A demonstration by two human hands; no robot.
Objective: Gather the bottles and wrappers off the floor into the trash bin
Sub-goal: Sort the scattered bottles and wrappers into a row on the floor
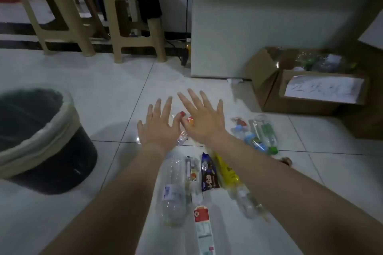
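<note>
Both my hands are stretched out flat over the white tiled floor, fingers spread, holding nothing. My left hand and my right hand hover side by side above a red-capped bottle, mostly hidden beneath them. Below my arms lie a large clear bottle, a dark wrapper, a yellow-labelled bottle and a red-and-white wrapper. Several clear bottles with blue and green caps lie to the right. The black trash bin, lined with a pale bag, stands at the left.
Two beige plastic stools stand at the back left. A grey cabinet rises behind the hands. An open cardboard box with bottles inside sits at the right, against another brown box.
</note>
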